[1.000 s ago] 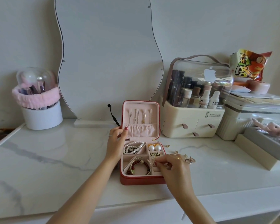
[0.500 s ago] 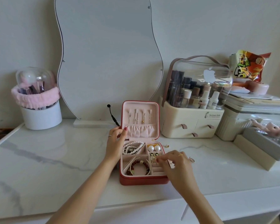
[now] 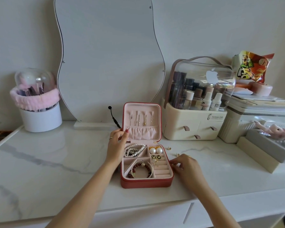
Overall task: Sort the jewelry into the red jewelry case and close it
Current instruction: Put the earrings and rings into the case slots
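A red jewelry case (image 3: 146, 182) lies open near the front edge of a white marble tabletop (image 3: 56, 170), its pink-lined lid (image 3: 142, 120) standing upright with thin chains hung inside. The left hand (image 3: 116, 145) holds the lid's left edge, thumb curled onto the lining. The right hand (image 3: 185, 165) rests on the tabletop just beside the case's right wall, fingers curled down over something small; what they pinch, if anything, cannot be told. In the tray, a pearl necklace (image 3: 133, 150) fills the rear-left compartment, two pearl earrings (image 3: 155, 150) sit rear-right, a dark-red bead bracelet (image 3: 141, 170) lies in the front compartment, and dark butterfly studs (image 3: 155, 156) rest above the ring rolls. Two small gold pieces (image 3: 169, 147) lie loose on the tabletop right of the case. Toward the back edge stand a wavy mirror (image 3: 109, 63), a white brush pot (image 3: 39, 116) at left, and a cream cosmetics organizer (image 3: 194, 125) at right
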